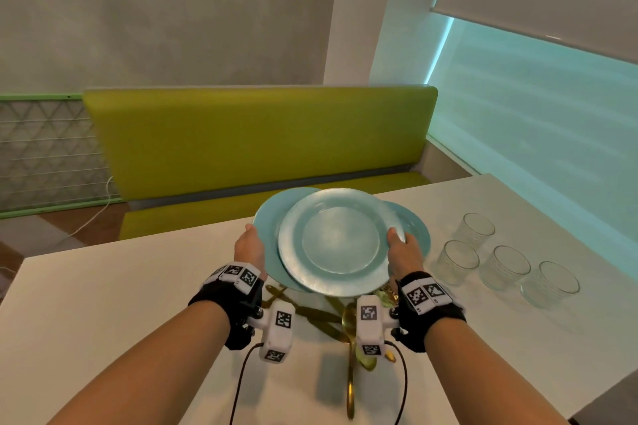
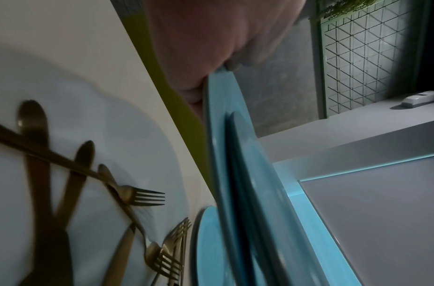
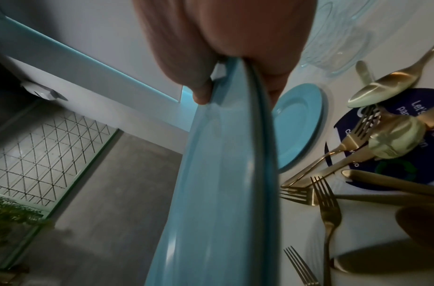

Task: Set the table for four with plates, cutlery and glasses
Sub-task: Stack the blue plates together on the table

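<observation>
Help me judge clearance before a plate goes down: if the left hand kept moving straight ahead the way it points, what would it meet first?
Probably nothing on the table: the left hand points past its far edge toward the green bench. Depth is unclear.

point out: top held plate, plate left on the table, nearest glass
top held plate (image 1: pixel 340 241), head view, on its centre well.
plate on the table (image 3: pixel 300 123), right wrist view, on its face.
nearest glass (image 1: pixel 552 283), head view, on its side wall.
</observation>
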`<state>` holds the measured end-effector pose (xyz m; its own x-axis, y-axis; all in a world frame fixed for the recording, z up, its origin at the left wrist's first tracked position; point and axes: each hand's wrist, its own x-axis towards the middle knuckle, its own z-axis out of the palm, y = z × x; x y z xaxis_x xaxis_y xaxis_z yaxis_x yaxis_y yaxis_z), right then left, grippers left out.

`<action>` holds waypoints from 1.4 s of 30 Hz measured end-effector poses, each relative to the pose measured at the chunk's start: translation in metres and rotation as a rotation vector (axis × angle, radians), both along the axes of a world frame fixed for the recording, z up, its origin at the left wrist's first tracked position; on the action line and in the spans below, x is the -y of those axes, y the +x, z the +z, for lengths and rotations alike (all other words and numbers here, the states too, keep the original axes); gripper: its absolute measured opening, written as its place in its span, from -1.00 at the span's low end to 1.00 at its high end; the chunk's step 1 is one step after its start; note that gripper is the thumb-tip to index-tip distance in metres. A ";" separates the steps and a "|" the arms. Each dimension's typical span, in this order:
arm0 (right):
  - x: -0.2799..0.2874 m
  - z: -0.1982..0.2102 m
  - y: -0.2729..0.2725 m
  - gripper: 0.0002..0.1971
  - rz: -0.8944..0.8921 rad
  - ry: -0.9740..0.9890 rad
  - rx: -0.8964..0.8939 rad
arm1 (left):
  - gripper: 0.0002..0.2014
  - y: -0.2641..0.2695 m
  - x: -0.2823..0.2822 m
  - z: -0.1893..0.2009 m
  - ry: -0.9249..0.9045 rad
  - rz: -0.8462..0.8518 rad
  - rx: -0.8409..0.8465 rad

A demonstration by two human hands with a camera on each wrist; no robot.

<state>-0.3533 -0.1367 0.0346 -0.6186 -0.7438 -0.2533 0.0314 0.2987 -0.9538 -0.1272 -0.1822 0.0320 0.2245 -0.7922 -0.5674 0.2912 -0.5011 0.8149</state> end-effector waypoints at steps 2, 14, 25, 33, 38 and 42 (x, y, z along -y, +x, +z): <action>0.006 -0.001 -0.009 -0.66 0.012 -0.009 -0.018 | -0.51 -0.012 0.003 0.003 0.000 0.015 0.003; 0.046 -0.029 -0.043 -0.61 0.074 0.093 -0.187 | -0.42 -0.081 0.021 -0.006 0.001 -0.008 -0.070; 0.076 -0.072 -0.116 -0.47 0.030 0.494 -0.040 | -0.51 -0.084 0.043 -0.027 0.020 0.067 0.046; 0.094 -0.123 -0.139 -0.46 -0.045 0.559 0.127 | -0.52 -0.080 0.053 -0.038 0.028 0.123 -0.016; 0.089 -0.106 -0.130 -0.68 -0.145 0.389 0.246 | -0.50 -0.082 0.051 -0.041 0.039 0.138 -0.059; 0.088 -0.084 -0.123 -0.70 -0.221 0.240 0.388 | -0.50 -0.083 0.052 -0.042 0.014 0.130 -0.068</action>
<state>-0.4761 -0.2247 -0.0491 -0.5812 -0.4983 -0.6434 0.4570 0.4543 -0.7647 -0.2098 -0.2344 -0.0101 0.2854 -0.7508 -0.5957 0.4091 -0.4666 0.7841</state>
